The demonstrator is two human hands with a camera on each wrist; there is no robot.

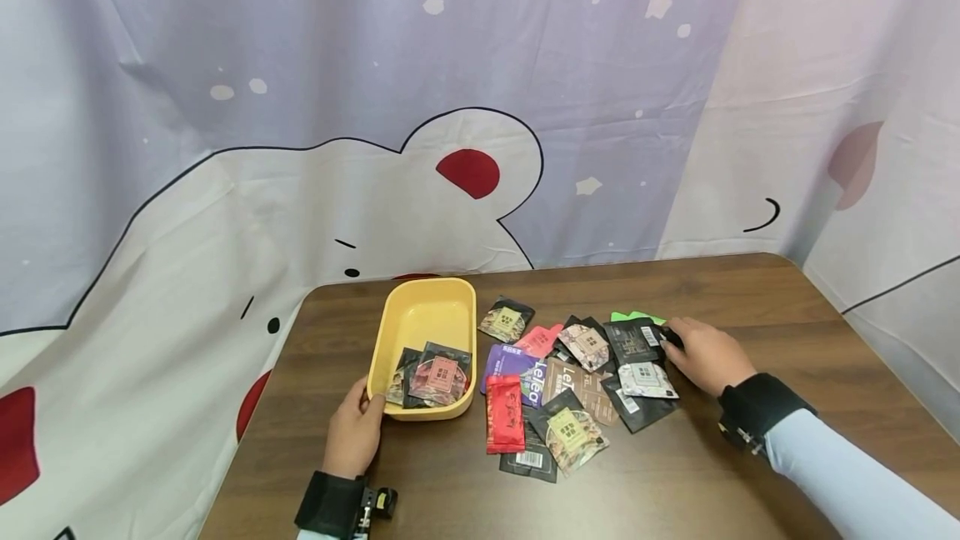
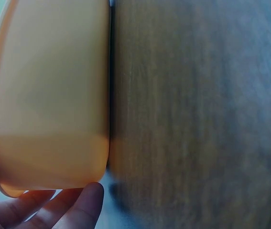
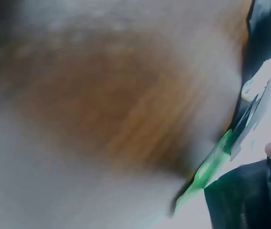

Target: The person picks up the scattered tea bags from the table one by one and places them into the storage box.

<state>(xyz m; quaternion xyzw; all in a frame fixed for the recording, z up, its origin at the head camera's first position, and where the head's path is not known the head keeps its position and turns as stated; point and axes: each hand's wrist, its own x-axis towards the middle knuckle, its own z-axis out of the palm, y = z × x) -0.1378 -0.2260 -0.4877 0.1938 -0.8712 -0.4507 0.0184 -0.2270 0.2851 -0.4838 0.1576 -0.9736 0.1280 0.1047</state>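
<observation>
My left hand (image 1: 352,433) grips the near left corner of a yellow plastic box (image 1: 425,290), and in the left wrist view its fingers (image 2: 85,207) lie against the box's outer wall. Inside the near end of the box lie several dark packets, the top one bearing a pink label (image 1: 442,375). At the right side of a spread of packets, my right hand (image 1: 708,354) pinches a black packet (image 3: 243,198) by its edge. Just beside that hand are a black packet with a barcode (image 1: 632,342), a white-and-black packet (image 1: 647,380) and a bright green packet (image 3: 207,169).
Between the hands lie a red packet (image 1: 505,413), a purple packet (image 1: 498,361), a brown packet (image 1: 577,386) and several dark ones with yellow labels (image 1: 567,430). The wooden table (image 1: 637,490) ends at a printed curtain (image 1: 600,107) behind.
</observation>
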